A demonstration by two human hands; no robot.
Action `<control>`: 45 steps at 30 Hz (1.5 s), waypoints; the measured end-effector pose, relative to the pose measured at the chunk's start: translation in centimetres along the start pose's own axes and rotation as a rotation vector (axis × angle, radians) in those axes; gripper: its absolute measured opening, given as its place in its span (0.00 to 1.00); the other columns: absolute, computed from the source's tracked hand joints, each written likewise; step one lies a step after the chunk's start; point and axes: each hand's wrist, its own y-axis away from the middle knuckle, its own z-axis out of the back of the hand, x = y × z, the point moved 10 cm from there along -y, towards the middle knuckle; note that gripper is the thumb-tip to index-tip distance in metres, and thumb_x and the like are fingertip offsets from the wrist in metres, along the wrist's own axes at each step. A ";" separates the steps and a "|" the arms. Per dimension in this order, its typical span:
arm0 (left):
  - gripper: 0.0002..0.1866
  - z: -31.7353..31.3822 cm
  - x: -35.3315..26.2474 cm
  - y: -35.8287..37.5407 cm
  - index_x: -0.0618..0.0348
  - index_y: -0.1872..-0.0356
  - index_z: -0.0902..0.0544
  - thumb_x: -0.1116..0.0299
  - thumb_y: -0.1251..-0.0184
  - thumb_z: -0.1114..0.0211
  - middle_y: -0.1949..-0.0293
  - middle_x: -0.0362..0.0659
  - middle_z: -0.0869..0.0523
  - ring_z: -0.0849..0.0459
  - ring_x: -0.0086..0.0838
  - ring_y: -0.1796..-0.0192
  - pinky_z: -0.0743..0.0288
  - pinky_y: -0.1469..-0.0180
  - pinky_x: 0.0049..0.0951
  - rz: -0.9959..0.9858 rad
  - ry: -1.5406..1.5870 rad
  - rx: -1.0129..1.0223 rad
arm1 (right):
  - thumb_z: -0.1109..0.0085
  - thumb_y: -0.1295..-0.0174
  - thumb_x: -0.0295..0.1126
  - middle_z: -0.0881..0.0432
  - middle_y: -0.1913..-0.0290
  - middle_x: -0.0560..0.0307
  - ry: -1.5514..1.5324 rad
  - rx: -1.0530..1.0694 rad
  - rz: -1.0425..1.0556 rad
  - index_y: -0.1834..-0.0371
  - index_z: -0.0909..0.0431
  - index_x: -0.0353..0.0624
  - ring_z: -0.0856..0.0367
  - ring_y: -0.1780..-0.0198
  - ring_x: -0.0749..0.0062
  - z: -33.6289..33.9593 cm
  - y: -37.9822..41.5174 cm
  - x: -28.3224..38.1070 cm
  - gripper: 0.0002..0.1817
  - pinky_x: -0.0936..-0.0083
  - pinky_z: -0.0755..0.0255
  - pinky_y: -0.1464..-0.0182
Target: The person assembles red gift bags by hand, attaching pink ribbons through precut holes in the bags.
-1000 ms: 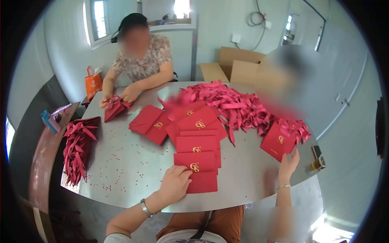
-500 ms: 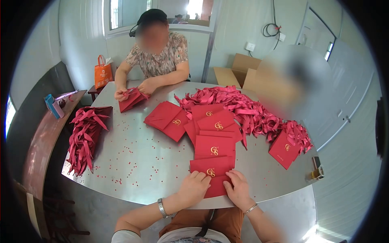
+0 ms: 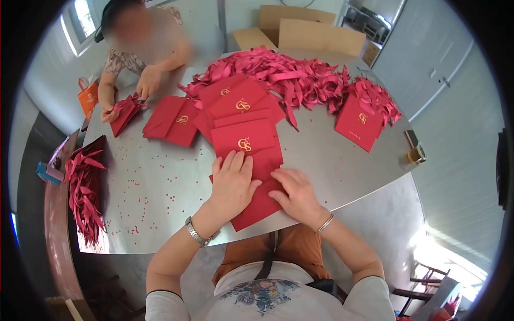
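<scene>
Red bags with gold lettering (image 3: 243,131) lie overlapped in a row down the middle of the metal table. My left hand (image 3: 234,182) rests flat over the nearer bags, its fingers stretched upward below a gold logo. At the right edge of the nearest red bag (image 3: 257,206), my right hand (image 3: 296,193) has its thumb and fingers apart, touching the bag's side. A heap of red ribbons (image 3: 284,75) lies beyond the row. Another red bag with ribbons (image 3: 360,123) lies to the right.
Across the table (image 3: 176,219), a co-worker (image 3: 144,48) handles a small red bag (image 3: 126,115). Ribboned bags (image 3: 85,187) are stacked at the left edge. A glass object (image 3: 415,155) stands at the right edge; cardboard boxes (image 3: 321,37) are behind.
The view has turned down and to the right. My left hand has moved up over the bags and its fingers have spread flat. The nearest bag now lies at a slant.
</scene>
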 end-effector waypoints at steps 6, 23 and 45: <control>0.33 0.4 0.4 -0.9 0.65 0.42 0.23 0.66 0.53 0.24 0.46 0.50 0.23 0.26 0.46 0.42 0.36 0.40 0.45 0.079 0.118 0.024 | 0.47 0.41 0.20 0.19 0.48 0.44 0.164 -0.197 -0.064 0.49 0.21 0.40 0.22 0.46 0.46 4.9 -5.3 -8.9 0.16 0.55 0.27 0.43; 0.18 2.3 0.5 -0.6 0.58 0.60 0.21 0.74 0.54 0.26 0.55 0.46 0.23 0.25 0.42 0.51 0.33 0.50 0.41 0.065 0.192 -0.145 | 0.39 0.41 0.22 0.18 0.61 0.52 -0.105 -0.159 -0.179 0.60 0.23 0.41 0.19 0.55 0.51 4.7 -4.4 -8.2 0.07 0.56 0.28 0.48; 0.15 -0.2 3.1 -1.6 0.65 0.56 0.17 0.67 0.42 0.33 0.60 0.55 0.13 0.14 0.46 0.53 0.22 0.52 0.41 0.316 0.686 0.282 | 0.36 0.40 0.22 0.15 0.62 0.47 -0.185 -0.162 -0.087 0.58 0.20 0.39 0.15 0.63 0.53 0.0 -2.1 3.1 0.07 0.66 0.21 0.61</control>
